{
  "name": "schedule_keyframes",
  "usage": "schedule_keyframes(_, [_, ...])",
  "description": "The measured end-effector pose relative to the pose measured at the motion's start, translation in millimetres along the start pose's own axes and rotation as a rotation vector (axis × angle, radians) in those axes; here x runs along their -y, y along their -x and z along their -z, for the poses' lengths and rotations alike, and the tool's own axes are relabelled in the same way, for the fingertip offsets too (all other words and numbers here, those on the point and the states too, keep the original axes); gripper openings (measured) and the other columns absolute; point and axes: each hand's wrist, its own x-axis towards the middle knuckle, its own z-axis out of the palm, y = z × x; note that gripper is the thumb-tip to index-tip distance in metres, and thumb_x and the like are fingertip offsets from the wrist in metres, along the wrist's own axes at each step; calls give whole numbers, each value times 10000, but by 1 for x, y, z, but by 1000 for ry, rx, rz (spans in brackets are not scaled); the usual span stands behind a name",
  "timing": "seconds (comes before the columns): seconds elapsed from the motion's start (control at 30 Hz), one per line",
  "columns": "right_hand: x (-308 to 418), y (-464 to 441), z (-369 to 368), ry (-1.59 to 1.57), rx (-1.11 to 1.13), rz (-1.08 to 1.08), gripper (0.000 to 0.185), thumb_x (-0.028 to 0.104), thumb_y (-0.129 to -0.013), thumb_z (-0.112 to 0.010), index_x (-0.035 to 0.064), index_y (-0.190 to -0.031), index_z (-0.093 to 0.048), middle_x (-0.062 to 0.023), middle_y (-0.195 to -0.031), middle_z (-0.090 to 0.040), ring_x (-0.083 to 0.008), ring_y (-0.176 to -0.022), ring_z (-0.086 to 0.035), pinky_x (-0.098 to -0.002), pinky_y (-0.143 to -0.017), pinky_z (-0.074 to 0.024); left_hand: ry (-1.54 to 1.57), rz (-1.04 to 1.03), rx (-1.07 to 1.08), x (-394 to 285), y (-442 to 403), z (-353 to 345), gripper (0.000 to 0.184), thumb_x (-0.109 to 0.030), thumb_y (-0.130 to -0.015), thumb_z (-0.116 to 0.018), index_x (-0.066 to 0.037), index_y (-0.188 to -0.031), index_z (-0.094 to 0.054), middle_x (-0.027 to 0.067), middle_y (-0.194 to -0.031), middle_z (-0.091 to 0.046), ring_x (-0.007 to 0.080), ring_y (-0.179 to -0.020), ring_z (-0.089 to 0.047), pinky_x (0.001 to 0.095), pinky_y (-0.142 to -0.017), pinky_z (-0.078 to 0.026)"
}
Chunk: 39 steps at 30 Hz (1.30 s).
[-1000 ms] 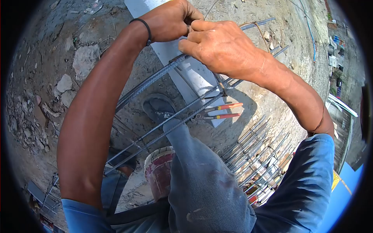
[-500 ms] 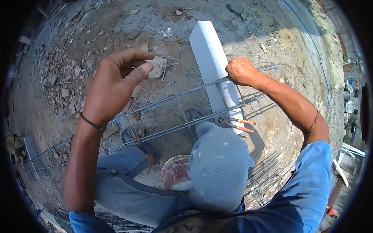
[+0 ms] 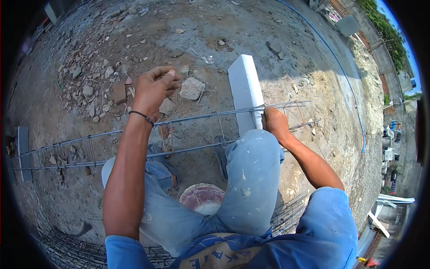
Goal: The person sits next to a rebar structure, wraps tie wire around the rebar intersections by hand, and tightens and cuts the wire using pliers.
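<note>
My left hand is raised above the rebar cage, its fingers loosely bent and apart, with nothing visible in them. My right hand is closed in a fist against the cage's upper bar, near its right end; what lies inside the fist is hidden. Under that part of the cage is a long white block. Thin ties or stirrups join the cage's long bars. The cage's right part is partly hidden by my knee.
A grey block lies under the cage's far left end. Between my legs stands a dusty reddish bucket. Rubble and a large stone lie beyond the cage. More rebar is at the lower right. A blue hose curves along the right.
My hands have parted; my left hand moved away to the left, and its fingers are now more bent than half a second ago. The view has shifted, and the red-and-yellow pliers no longer show.
</note>
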Motion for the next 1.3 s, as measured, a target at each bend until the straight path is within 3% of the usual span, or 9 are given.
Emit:
schedule_keyframes(0.07, [20,55,10,-161,460,-199,219,202,-890,-596,0,-954,-648,-210,-860,-621,-420,-823,-642,-524,-739,-529,-70,-82,84,-4,-4,-12,339,-208,-997,-648,5,-1260,-631,113,-1056,-724,156,-880,-695,292,-777,-567])
schedule_keyframes(0.17, [-45,158,-76,-300,248,79,316,226,-893,-593,-17,-1092,-625,-219,-1015,-585,-396,-973,-600,-517,-803,-504,-180,-134,135,-1,-10,-25,330,-204,-996,-643,16,-1242,-637,107,-1038,-725,147,-877,-689,286,-768,-554])
schedule_keyframes(0.27, [-50,176,-80,235,403,66,434,269,-895,-591,-29,-1207,-548,-223,-1133,-516,-383,-1065,-529,-488,-862,-460,-240,-141,161,7,-13,-30,323,-200,-995,-636,30,-1223,-644,100,-1020,-725,147,-873,-683,284,-754,-541])
schedule_keyframes(0.7, [-85,158,-88,39,490,42,594,364,-819,-690,71,-1326,-589,-206,-1182,-606,-380,-1078,-565,-465,-966,-435,-501,-278,133,27,-32,-36,266,-165,-948,-676,34,-1122,-699,80,-926,-712,130,-807,-653,307,-715,-523])
schedule_keyframes(0.77, [-92,161,-82,20,529,54,619,377,-806,-702,78,-1337,-592,-208,-1147,-647,-383,-1068,-598,-479,-987,-448,-573,-289,117,33,-36,-39,285,-246,-877,-737,0,-1019,-745,181,-919,-749,289,-853,-726,391,-789,-550])
schedule_keyframes(1.07, [-32,50,117,-449,956,-622,290,240,-990,-622,-35,-898,-627,-134,-681,-654,-207,-608,-694,-392,-543,-555,-767,-363,63,39,-56,-54,257,-232,-891,-712,-23,-1035,-746,192,-966,-745,322,-902,-717,403,-827,-549])
schedule_keyframes(1.17, [-38,-10,150,-100,731,-522,318,286,-992,-632,-5,-862,-641,-163,-682,-667,-260,-598,-686,-423,-532,-525,-759,-361,71,42,-64,-60,249,-230,-890,-714,-18,-1018,-744,196,-967,-742,332,-905,-715,409,-831,-547])
schedule_keyframes(1.23, [-94,-39,134,400,226,273,267,267,-968,-643,25,-856,-659,-193,-749,-677,-342,-663,-685,-455,-580,-526,-770,-374,65,41,-66,-65,247,-228,-892,-713,-15,-1013,-740,197,-965,-742,331,-905,-715,411,-827,-545])
schedule_keyframes(1.3, [-98,-75,127,401,278,197,168,212,-953,-620,54,-978,-671,-201,-871,-680,-391,-772,-682,-487,-653,-534,-786,-391,52,37,-66,-68,244,-226,-893,-712,-12,-1008,-736,198,-962,-742,330,-905,-714,413,-823,-544])
